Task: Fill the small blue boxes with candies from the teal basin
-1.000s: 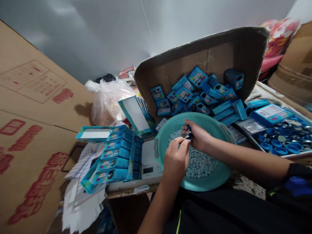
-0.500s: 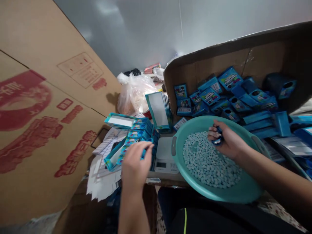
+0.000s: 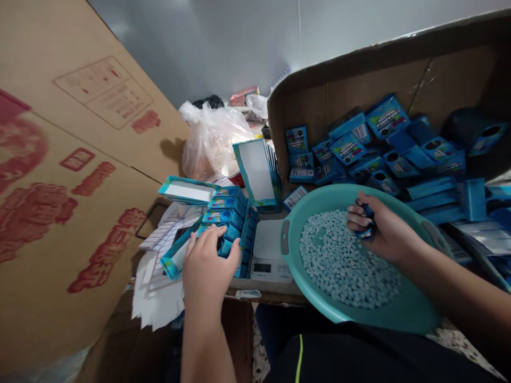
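My left hand (image 3: 209,255) reaches over a display tray (image 3: 172,266) packed with small blue candy boxes (image 3: 223,215), which have round windows. Its fingers are spread across the near boxes, with the thumb apart on the right side. A box with a dark window shows between thumb and forefinger. My right hand (image 3: 379,226) is closed around a small, shiny dark-blue object (image 3: 366,230), mostly hidden by the fingers. It hovers above a turquoise basin (image 3: 315,295) of pale blue candies (image 3: 351,271). Between the tray and basin lies a digital scale (image 3: 268,242).
A cardboard carton (image 3: 307,96) holding blue boxes (image 3: 349,149) stands behind the basin. Folded display trays (image 3: 255,170) stand upright behind the scale. A tall cardboard box (image 3: 99,122) rises at left, near loose papers (image 3: 157,292) and a plastic bag (image 3: 215,138).
My left hand has moved left and spread its fingers over the boxes. My right hand stays over the basin with the dark-blue object. The view has shifted slightly.
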`<control>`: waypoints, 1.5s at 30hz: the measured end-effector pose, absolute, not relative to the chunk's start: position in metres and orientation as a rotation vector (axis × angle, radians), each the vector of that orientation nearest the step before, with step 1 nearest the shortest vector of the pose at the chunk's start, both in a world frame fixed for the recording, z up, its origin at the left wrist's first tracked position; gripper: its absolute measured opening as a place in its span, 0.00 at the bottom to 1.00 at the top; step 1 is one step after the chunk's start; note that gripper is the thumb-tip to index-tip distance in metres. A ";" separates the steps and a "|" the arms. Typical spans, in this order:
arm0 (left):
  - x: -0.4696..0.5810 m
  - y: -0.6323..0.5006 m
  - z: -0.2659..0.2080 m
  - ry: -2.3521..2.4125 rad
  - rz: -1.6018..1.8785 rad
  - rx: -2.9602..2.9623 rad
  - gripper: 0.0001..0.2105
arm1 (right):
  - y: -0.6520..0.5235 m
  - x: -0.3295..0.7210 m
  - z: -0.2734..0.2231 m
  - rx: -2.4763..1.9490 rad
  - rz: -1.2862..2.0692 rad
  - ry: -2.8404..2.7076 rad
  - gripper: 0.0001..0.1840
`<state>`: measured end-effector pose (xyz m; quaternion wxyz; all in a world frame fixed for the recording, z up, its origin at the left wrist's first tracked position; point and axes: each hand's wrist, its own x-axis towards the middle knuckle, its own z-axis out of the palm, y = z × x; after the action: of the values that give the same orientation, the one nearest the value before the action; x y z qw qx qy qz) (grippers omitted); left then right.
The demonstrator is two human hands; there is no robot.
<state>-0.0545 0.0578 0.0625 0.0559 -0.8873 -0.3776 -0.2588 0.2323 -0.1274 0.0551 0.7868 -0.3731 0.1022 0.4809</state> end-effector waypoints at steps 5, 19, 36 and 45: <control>-0.058 0.057 0.055 -1.129 -0.876 -2.595 0.07 | -0.125 0.232 0.052 -0.821 1.028 0.212 0.19; 0.079 -0.051 0.027 -0.263 -1.356 -3.203 0.06 | -0.121 0.211 0.053 -0.787 1.213 0.002 0.19; -0.081 0.042 0.087 -0.869 -0.931 -2.578 0.04 | -0.134 0.217 0.049 -0.746 1.183 0.076 0.22; -0.072 0.048 0.063 -0.752 -0.786 -2.365 0.11 | -0.134 0.223 0.047 -0.829 1.137 0.057 0.27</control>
<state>-0.0723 0.0476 0.0629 0.2660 -0.8757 -0.2786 -0.2912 0.2235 -0.1338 0.0473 0.7623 -0.3810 0.0262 0.5225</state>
